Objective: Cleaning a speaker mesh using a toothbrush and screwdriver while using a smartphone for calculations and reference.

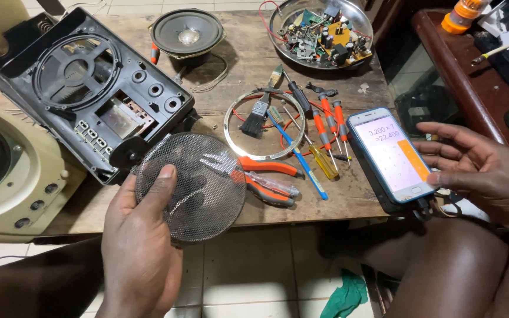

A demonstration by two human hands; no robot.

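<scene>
head view: the left hand [139, 247] grips a round metal mesh cover [192, 185] by its near edge, thumb on top, just over the front edge of the wooden table [254, 59]. the mesh looks thin, light and stiff, and it could bend, so the rim is the best place to hold. the right hand [478, 171] is open, fingers spread, its thumb beside a phone [391, 154]. the mesh hides part of the orange pliers [269, 176]. the cream box [13, 176] is cut off.
</scene>
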